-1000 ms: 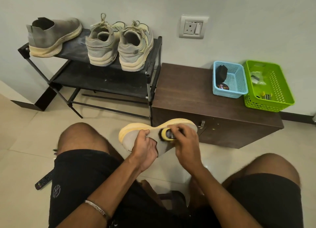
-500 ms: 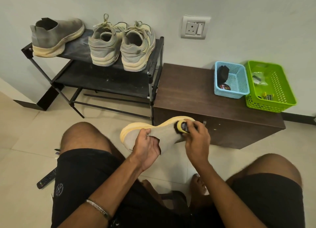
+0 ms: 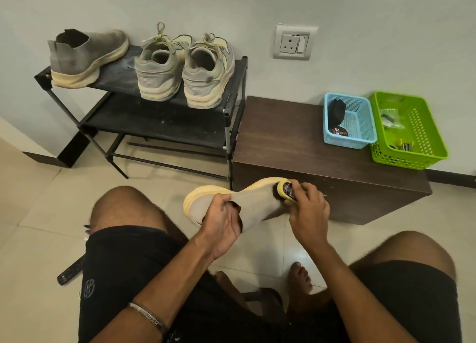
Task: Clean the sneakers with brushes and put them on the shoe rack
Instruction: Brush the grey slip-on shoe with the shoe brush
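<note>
Holding a grey sneaker (image 3: 255, 203) above the floor, left hand (image 3: 222, 217) gripping its collar, right hand (image 3: 307, 210) clasping a yellow brush (image 3: 284, 190) against its toe, shoe rack (image 3: 164, 118) behind with three shoes

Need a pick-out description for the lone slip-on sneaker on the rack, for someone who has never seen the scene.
Start at the black shoe rack against the wall, left of the dark wooden cabinet. On its top shelf stand three shoes; the slip-on sneaker is the leftmost, alone at the left end. Unlike the laced pair beside it, heels out, it has no laces, a high sock collar, and lies side-on.
</note>
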